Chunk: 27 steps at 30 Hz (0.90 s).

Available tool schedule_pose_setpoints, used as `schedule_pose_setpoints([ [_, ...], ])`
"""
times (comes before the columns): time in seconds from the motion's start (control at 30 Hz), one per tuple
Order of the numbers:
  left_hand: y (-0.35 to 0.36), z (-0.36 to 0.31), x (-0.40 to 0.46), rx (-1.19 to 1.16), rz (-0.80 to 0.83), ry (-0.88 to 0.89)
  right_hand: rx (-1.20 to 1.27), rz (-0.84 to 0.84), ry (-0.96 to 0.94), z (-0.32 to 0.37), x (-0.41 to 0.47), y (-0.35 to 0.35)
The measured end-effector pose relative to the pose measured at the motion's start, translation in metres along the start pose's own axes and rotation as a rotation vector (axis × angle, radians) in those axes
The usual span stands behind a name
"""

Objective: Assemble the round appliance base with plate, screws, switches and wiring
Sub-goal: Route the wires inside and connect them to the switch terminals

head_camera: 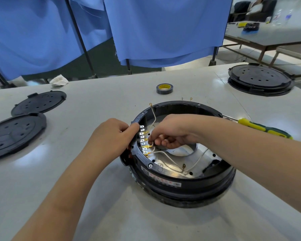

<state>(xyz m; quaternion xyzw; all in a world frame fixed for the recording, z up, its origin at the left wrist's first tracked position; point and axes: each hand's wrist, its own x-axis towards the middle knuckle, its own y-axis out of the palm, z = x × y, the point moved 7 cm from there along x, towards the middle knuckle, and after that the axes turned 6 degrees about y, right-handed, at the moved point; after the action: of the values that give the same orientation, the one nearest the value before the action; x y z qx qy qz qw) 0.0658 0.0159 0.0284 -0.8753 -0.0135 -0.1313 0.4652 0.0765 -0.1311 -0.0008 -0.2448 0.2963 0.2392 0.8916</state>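
**Both hands at the terminal strip of the round base**

While both forearms reach in from the near edge of the pale table (111,214), the round appliance base (181,181) sits just right of centre, open side up, its black ring wall around a shiny metal plate (174,164) with a large central hole. Inside the left wall runs a row of white switch terminals (142,138), several already carrying brass connectors. The left hand (111,134) grips the outer left rim of the base, fingers curled over the edge beside the top of that row. The right hand (170,134) reaches down into the base with fingers curled, pinching the end of a white wire (153,119) close to the terminals; whether its connector touches a terminal cannot be told. That wire arcs up and over the far-left rim, ending in a brass ring lug. 2 more white wires (169,157) lie across the plate toward a lug near the front.

Just beyond the right forearm, a yellow-and-green screwdriver (261,127) lies on the table, near the base. At the left, well apart, lie 2 black perforated covers (16,133). Farther back, a roll of dark tape (164,88) lies flat, and at far right stands another black base (261,80). Blue curtains (163,28) hang behind the table.
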Motion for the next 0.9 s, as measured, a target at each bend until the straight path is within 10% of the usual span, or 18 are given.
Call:
schedule_pose_setpoints([
  [0.9, -0.0003, 0.0042, -0.0048, -0.009, 0.002, -0.047, -0.133, 0.079, 0.004, -0.0007, -0.0027, -0.0027],
])
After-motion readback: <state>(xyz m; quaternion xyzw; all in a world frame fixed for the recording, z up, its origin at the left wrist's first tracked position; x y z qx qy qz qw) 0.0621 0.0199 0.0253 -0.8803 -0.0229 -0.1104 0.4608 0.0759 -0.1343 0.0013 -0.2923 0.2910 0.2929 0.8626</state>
